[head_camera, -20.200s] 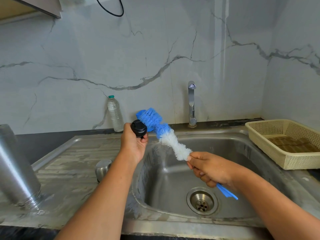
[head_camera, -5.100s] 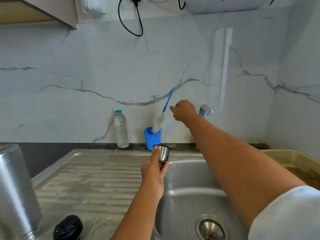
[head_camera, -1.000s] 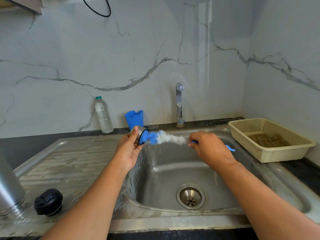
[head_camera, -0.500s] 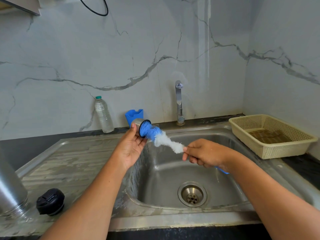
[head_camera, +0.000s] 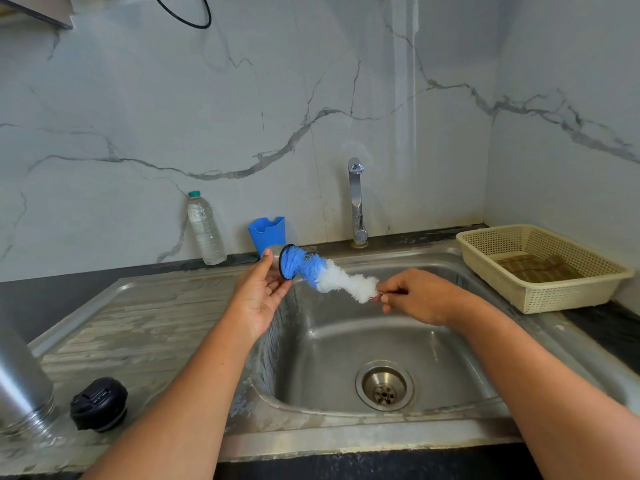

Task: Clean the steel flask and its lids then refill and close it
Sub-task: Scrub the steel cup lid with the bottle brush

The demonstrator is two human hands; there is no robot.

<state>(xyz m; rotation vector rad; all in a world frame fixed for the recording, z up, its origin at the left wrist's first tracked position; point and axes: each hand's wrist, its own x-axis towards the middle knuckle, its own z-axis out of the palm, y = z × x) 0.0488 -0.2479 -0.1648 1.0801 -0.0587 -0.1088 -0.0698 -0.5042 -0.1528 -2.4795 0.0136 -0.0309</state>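
Observation:
My left hand (head_camera: 260, 295) holds the small steel cup lid (head_camera: 278, 257) on its side above the sink's left rim, mouth facing right. The blue tip of the blue-and-white bottle brush (head_camera: 322, 271) is pushed into the lid. My right hand (head_camera: 417, 295) grips the brush by its handle just behind the white bristles; the rest of the handle is hidden by the hand. The steel flask (head_camera: 20, 382) stands mouth down at the left edge of the drainboard. The black inner stopper lid (head_camera: 98, 403) lies beside it.
The steel sink (head_camera: 450, 403) has a drain (head_camera: 384, 385) in its basin and a tap (head_camera: 356, 202) behind. A plastic water bottle (head_camera: 205, 228) and a blue brush holder (head_camera: 267, 233) stand at the wall. A cream basket (head_camera: 540, 299) sits at the right.
Since a second ago the brush has tilted, its handle end dropping lower right, and my right hand has shifted on it. The lid stays in my left hand with the blue bristles inside.

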